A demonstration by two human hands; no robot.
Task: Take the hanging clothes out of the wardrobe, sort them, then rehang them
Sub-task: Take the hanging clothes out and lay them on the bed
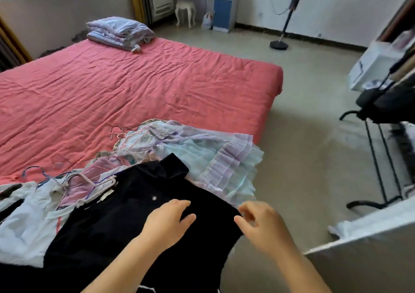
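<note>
A black garment (116, 214) with a metal button lies spread on the near end of the pink bed (134, 86). My left hand (168, 221) rests flat on it, fingers relaxed. My right hand (260, 223) hovers at the garment's right edge with loosely curled fingers; I cannot tell whether it pinches the fabric. Beyond the black garment lies a pale blue and lilac ruffled dress (208, 151). To the left are a pink garment (94, 180) and a white garment (29, 221), with several wire and plastic hangers (78, 180) among them.
A folded quilt (119, 32) sits at the bed's far end. A standing fan (289, 12) and a white stool (185, 9) stand on the floor beyond. A black metal rack (381, 158) with a dark bag stands at right. A grey panel edge (370, 232) juts in at lower right.
</note>
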